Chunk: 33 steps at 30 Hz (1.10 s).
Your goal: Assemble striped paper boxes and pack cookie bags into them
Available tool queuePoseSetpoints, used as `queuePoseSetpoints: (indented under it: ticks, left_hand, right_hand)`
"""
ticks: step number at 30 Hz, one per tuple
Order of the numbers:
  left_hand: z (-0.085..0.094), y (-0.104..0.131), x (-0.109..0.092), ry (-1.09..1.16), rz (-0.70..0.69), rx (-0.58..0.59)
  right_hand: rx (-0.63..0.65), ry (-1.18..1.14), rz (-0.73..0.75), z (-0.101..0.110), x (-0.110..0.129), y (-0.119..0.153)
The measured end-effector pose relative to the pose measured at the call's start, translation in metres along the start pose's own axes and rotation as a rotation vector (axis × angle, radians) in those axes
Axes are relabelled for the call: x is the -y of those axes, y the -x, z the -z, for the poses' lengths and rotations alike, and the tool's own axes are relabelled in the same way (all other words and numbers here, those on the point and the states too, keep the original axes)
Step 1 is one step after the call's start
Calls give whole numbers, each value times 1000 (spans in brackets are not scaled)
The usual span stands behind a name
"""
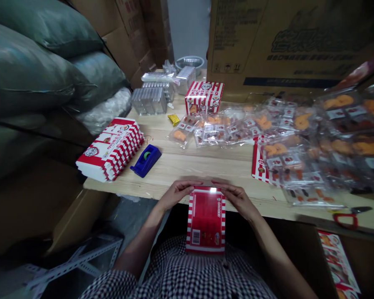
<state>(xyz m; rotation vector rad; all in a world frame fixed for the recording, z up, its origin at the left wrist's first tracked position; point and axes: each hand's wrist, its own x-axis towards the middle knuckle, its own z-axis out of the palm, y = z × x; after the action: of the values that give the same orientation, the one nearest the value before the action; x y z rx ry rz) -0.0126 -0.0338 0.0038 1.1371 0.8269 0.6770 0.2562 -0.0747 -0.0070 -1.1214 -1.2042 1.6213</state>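
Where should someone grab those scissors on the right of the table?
Probably by the red handle, coming from the near table edge: the handle lies close to that edge, while the blades point off to the right.

In dim light, a pale wooden table [187,164] stands before a grey wall [188,27].

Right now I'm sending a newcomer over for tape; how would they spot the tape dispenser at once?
On the pale wooden table, look to the left end, where a stack of red-and-white cartons lies. Just right of it, forward-left of the left hand, sits the tape dispenser. Its solid dark-blue body sets it apart from the striped cartons.
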Motion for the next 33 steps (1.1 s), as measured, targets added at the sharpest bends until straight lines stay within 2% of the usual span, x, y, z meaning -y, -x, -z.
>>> queuePoseSetpoints:
  ticks: [3, 8, 12, 15, 19, 24, 28, 33]
  left_hand:
    - [0, 1, 1, -92, -40, -16]
    - [6, -5, 8, -58, -33, -47]
    - [16, -2, 4, -50, -1, 42]
    - [16, 0, -2, -77, 38, 92]
    - [10, -6, -8, -118, 25, 73]
    - [10, -21, -13, -266, -33, 186]
    - [8, -30, -16, -321, -62, 173]
    - [2, -33, -20, -220, -36, 115]
  right_hand:
    - [11, 72, 24, -3, 4, 1]
    - [53, 135, 65, -5, 15, -4]
    - [130, 161, 63, -3, 20, -5]
    - [165, 151, 23, -3, 18, -3]
    - [84, 88, -25, -6, 14, -8]
    - [61, 93, -50, -2, 12, -17]
    - [60, 86, -47, 2, 10, -22]
    - [24, 85, -39, 1, 4, -22]
